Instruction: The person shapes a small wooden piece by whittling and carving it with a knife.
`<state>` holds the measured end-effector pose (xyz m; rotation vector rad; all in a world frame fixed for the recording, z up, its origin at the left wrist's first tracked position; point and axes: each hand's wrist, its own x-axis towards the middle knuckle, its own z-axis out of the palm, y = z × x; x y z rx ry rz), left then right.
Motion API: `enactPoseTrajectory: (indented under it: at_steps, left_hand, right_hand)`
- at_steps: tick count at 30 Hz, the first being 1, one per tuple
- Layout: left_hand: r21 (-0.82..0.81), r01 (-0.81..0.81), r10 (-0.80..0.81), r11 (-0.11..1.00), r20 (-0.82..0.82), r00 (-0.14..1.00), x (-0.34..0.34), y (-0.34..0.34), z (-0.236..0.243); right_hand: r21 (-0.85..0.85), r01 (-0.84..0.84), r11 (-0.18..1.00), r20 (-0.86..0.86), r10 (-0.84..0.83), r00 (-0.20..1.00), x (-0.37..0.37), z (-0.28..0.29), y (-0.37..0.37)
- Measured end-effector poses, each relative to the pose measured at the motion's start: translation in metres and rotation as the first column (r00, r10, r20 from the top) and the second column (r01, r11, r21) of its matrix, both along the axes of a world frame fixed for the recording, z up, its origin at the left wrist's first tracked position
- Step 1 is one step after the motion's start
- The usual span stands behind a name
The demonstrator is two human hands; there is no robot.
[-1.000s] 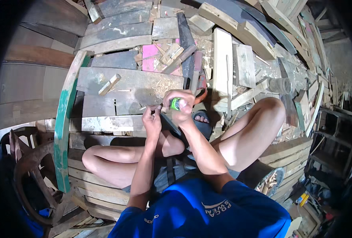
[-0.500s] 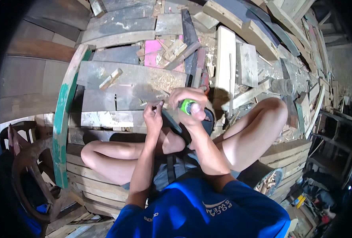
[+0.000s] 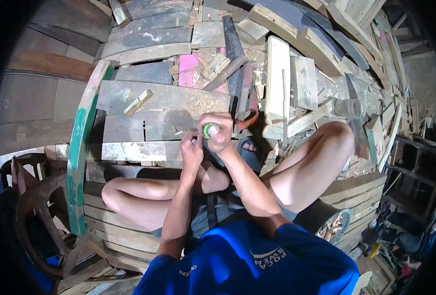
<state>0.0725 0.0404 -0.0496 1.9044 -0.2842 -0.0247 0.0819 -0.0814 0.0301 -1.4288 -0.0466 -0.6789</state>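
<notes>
My right hand (image 3: 217, 132) is wrapped round a green, cylindrical tool handle (image 3: 208, 131), with the thumb over its end; whatever the handle carries is hidden. Just left of it, touching or nearly so, my left hand (image 3: 192, 143) has its fingertips closed on something too small to make out. A dark flat piece (image 3: 206, 148) lies under both hands, between my bare foot and a sandal (image 3: 250, 157). Right of the hands is an orange-handled tool (image 3: 247, 119), apparently a saw.
Rough boards (image 3: 124, 125) with shavings, offcuts (image 3: 218, 68) and a small block (image 3: 138, 102) surround me. A green-painted beam (image 3: 78, 172) runs along the left, long timbers (image 3: 277, 73) lie at right, near a clear jar (image 3: 348, 108). A bucket of wood scraps (image 3: 333, 226) sits beside me.
My right hand with the green handle swung rightward half a second ago and has now come back left, close against my left hand, which has shifted only slightly.
</notes>
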Motion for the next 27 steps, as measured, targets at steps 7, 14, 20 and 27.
enactPoseTrajectory:
  at_steps: [7,14,20,27]
  left_hand:
    - [0.018,0.119,-0.118,0.993,-0.008,0.993,-0.002,0.005,0.019]
    - [0.044,0.114,-0.114,0.992,-0.011,0.993,-0.003,0.001,0.022]
    - [0.162,0.133,-0.14,0.978,0.031,0.99,-0.004,0.002,0.027]
    - [0.226,0.203,-0.244,0.953,0.17,0.955,0.002,-0.002,0.03]
  right_hand:
    - [0.25,0.052,0.967,-0.03,-0.046,0.999,-0.003,-0.008,-0.032]
    - [0.442,0.082,0.893,-0.085,-0.049,0.995,-0.007,-0.009,-0.039]
    - [0.431,0.066,0.9,-0.068,-0.041,0.997,-0.006,-0.008,-0.034]
    - [0.472,0.044,0.88,-0.057,-0.019,0.998,-0.005,-0.013,-0.035]
